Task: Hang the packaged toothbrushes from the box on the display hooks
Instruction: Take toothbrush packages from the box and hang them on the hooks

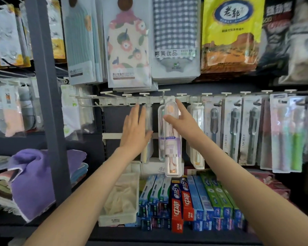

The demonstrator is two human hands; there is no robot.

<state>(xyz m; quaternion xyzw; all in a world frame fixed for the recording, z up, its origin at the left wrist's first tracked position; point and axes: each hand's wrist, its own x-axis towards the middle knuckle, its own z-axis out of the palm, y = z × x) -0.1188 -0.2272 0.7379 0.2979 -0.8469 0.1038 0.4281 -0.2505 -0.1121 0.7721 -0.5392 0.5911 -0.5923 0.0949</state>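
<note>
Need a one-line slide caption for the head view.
Right hand holds a packaged toothbrush at the hook rail; flat left hand rests against the neighbouring pack.

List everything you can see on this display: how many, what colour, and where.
hook rail: one, white, across the middle
toothbrush pack: one, clear with peach, mid hook rail, in right hand
clear pack: one, see-through, behind left hand's fingers
dark toothbrush packs: three, grey-green, hanging right of centre
pastel toothbrush packs: several, pink and green, far right
toothpaste boxes: many, blue, red, green, shelf below
basket: one, white, left of the boxes
towel: one, purple, lower left
hanging cloths: several, floral and checked, top
yellow bag: one, upper right
left hand: one, flat, fingers straight, before clear pack
right hand: one, holding toothbrush pack
</note>
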